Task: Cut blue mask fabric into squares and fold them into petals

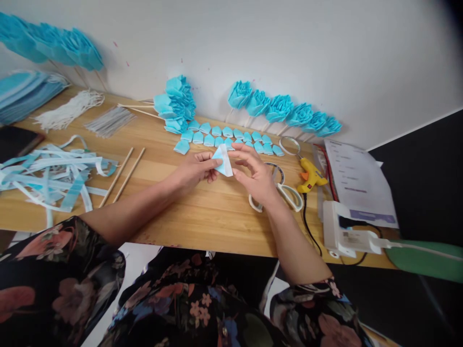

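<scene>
My left hand (195, 169) pinches a small folded blue piece of mask fabric (218, 155) between thumb and fingers, above the middle of the wooden table. A pale strip (226, 161) runs along its right edge. My right hand (257, 177) is close by on the right, its thumb and fingers apart around that edge. Whether its fingertips touch the piece I cannot tell. Just behind lie rows of small folded blue petals (197, 138). White-handled scissors (290, 196) and a tape roll (277, 171) lie partly hidden by my right hand.
Blue fabric flowers (279, 108) on sticks lean against the wall. Mask strips (70, 176), two wooden sticks (128, 174), white cords (70, 108) and grey wires (110, 120) lie left. A yellow glue gun (311, 176), papers (361, 178) and a power strip (334, 226) are right.
</scene>
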The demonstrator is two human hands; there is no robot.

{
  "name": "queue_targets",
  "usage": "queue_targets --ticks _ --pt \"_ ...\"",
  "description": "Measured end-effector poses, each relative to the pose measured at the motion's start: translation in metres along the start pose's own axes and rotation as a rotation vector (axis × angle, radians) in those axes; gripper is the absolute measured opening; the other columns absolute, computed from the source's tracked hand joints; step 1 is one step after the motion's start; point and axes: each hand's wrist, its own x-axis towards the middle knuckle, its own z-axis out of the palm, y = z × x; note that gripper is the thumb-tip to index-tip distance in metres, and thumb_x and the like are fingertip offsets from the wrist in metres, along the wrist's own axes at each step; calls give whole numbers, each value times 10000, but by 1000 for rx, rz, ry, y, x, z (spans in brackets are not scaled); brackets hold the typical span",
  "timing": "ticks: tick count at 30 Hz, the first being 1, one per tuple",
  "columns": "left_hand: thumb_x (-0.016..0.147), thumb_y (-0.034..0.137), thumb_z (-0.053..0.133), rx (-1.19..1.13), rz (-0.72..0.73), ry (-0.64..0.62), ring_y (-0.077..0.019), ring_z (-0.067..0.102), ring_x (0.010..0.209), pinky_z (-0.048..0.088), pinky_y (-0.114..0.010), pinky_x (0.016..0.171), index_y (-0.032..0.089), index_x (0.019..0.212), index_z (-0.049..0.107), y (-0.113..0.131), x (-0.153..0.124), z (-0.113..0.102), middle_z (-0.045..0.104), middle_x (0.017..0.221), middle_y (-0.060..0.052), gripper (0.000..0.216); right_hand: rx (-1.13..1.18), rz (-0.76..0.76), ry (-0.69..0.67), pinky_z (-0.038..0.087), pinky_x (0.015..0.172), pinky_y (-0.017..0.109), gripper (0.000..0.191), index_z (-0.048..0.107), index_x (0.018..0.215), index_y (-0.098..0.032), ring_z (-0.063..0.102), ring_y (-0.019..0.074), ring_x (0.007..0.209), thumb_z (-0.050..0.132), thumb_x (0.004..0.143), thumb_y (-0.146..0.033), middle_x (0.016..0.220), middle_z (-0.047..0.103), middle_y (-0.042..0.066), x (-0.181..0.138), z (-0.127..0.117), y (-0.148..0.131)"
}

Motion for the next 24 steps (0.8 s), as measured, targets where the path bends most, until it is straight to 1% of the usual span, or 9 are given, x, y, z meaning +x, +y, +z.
queue_targets --ticks 2,4,8,12,14,17,19,20,24 --pt "754 264 785 -3 -10 6 -70 560 477 412 -178 447 137 712 587 0 -1 1 619 561 11 239 -26 -23 -18 397 1137 473 297 688 1127 -366 476 224 1368 662 878 -207 1431 543 -3 0 1 0" --pt "765 254 774 15 -9 7 -66 554 477 409 -178 449 135 710 588 1 -2 2 614 562 12 228 -44 -28 -18 345 1168 500 213 717 1035 -349 490 230 1354 697 867 -219 1413 556 -4 0 3 0" --pt "777 269 759 87 30 -2 -58 539 479 421 -177 465 134 676 580 1 -2 2 612 568 11 247 -38 -2 -13 352 1152 502 53 733 886 -311 530 232 1306 705 873 -268 1354 589 3 1 5 1" --pt "766 330 771 210 113 11 -58 533 489 434 -179 475 142 664 578 0 -2 1 606 574 17 288 24 44 -17 381 1127 468 44 727 859 -291 553 226 1272 706 871 -328 1307 617 11 1 6 4" --pt "761 364 777 277 153 19 -63 537 499 444 -181 483 146 674 584 -1 -2 1 610 582 15 304 94 84 -12 428 1075 431 94 719 855 -277 586 217 1217 690 880 -363 1246 651 17 0 8 5" --pt "752 401 785 351 201 23 -68 538 506 453 -183 488 152 669 578 -2 -2 1 603 579 14 334 162 183 13 504 895 353 177 695 828 -247 650 183 972 673 880 -414 1017 709 16 -2 12 5" --pt "759 411 777 376 223 21 -69 533 501 452 -182 482 156 659 567 -2 -2 1 590 565 15 345 160 239 25 503 775 313 215 679 815 -231 631 158 810 678 865 -441 864 700 3 -2 14 4" --pt "766 411 771 383 229 19 -68 531 499 453 -180 481 156 657 564 -2 -2 1 587 564 14 346 157 254 31 495 739 301 225 673 814 -226 615 148 764 682 857 -447 820 690 -3 -2 15 3" --pt "786 390 749 388 234 9 -66 533 504 454 -174 482 155 664 566 -2 -2 2 593 575 9 322 155 268 78 474 691 275 212 651 811 -217 581 127 717 705 826 -422 789 668 -10 -1 16 3"
